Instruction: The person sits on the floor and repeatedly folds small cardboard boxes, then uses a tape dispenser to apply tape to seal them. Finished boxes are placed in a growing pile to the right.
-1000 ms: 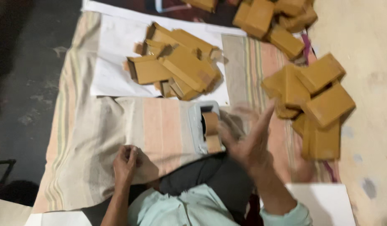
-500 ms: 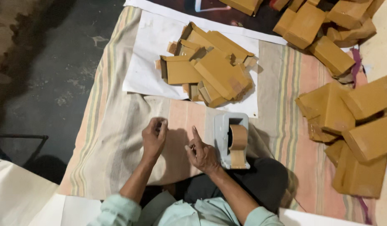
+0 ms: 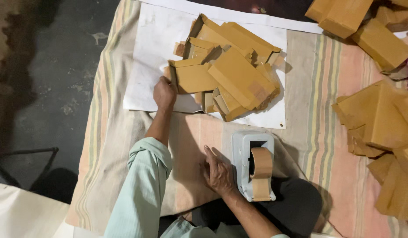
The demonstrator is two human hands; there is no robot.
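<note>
Head view: on a striped cloth [image 3: 318, 88], the left hand [image 3: 164, 93], fingers curled on a flat cardboard box [image 3: 193, 77] at the pile's left edge, lifts it; the right hand [image 3: 218, 172], fingers loosely together, rests beside the tape dispenser [image 3: 253, 165], ready for sealing.

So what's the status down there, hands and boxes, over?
Left hand reaching to the brown box pile, touching its edge, grip unclear. Right hand resting beside tape dispenser, holding nothing. Nothing blocking.
</note>
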